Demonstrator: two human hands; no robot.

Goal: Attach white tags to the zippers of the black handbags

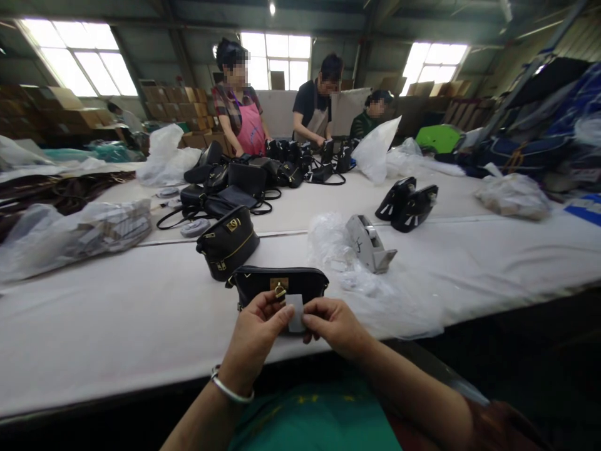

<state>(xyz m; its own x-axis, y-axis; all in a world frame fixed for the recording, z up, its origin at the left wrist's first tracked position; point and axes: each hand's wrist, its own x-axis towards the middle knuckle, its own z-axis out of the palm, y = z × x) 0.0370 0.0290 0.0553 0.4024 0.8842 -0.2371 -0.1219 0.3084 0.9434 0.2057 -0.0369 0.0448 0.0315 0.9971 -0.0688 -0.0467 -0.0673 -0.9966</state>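
Note:
A black handbag (251,282) with a gold padlock-shaped clasp (280,290) stands upright at the table's front edge. In front of it, a small pale tag (295,311) is pinched between my two hands. My left hand (256,329), with a bangle on the wrist, is closed on the tag's left side, its fingertips close to the clasp. From the other side, my right hand (335,322) pinches the tag's right edge. Just behind, to the left, a second black handbag (230,244) with gold zips stands on the table.
A tape dispenser (369,244) sits beside crumpled clear plastic (331,241) on the right. Two black bags (408,203) stand farther back. Black handbags (239,181) are piled mid-table, with several people behind. A plastic bag of tags (107,225) lies left on the white table (117,326).

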